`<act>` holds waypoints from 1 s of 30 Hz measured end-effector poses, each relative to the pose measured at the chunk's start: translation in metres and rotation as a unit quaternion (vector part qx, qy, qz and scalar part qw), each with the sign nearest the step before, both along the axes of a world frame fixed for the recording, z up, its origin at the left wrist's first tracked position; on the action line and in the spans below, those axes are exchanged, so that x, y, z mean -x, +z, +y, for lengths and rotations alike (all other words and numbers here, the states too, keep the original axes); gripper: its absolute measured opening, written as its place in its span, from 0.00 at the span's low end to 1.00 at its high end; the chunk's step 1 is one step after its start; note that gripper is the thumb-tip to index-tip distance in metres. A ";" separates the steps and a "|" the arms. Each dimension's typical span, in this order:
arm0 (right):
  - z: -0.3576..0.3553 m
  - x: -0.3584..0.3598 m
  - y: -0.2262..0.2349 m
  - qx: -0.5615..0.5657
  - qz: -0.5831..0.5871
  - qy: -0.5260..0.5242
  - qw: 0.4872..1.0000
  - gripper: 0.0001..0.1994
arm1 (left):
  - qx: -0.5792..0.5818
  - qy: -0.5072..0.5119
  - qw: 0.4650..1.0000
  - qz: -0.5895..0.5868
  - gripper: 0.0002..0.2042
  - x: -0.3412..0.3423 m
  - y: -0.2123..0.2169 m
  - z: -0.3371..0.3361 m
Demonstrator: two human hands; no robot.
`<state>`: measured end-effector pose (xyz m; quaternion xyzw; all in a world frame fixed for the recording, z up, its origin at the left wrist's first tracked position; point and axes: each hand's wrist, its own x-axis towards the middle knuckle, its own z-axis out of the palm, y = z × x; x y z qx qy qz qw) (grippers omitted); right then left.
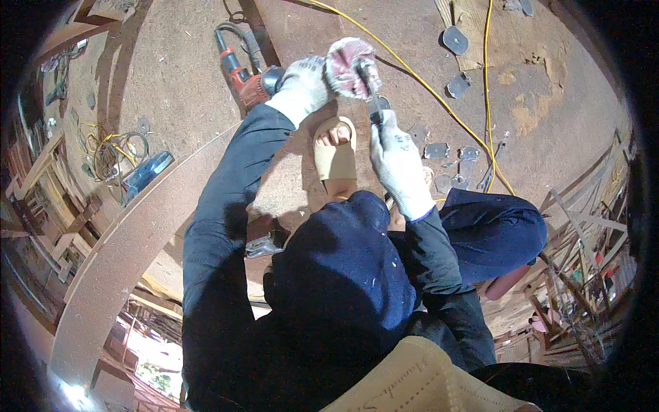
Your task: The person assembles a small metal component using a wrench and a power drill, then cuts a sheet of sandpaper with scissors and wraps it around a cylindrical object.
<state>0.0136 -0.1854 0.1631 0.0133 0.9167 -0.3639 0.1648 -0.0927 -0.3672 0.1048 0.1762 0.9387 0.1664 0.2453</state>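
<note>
A round, fluffy pad, reddish and white (350,67), is held up over the floor in front of me. My left hand (302,84), in a white work glove, is closed at the pad's left edge; its fingertips are partly hidden. In my right hand (399,161), also gloved, is a slim dark hand tool (375,103) whose far end reaches the pad's face. I cannot make out the tool's exact kind. Just left of my left hand lies a red and black corded power tool (250,86), partly covered by the glove and sleeve.
Yellow cables (425,86) cross the floor at the right. Several dark grey abrasive pieces (454,40) lie there, some near torn cardboard (473,31). A long wooden board (130,237) runs along the left, near a blue object (147,175). My sandalled foot (335,154) is below the pad.
</note>
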 end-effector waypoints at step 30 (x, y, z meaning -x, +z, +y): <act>0.033 -0.075 -0.055 0.027 -0.167 -0.061 0.984 0.11 | -0.114 0.167 0.925 -0.323 0.44 -0.034 -0.018 0.116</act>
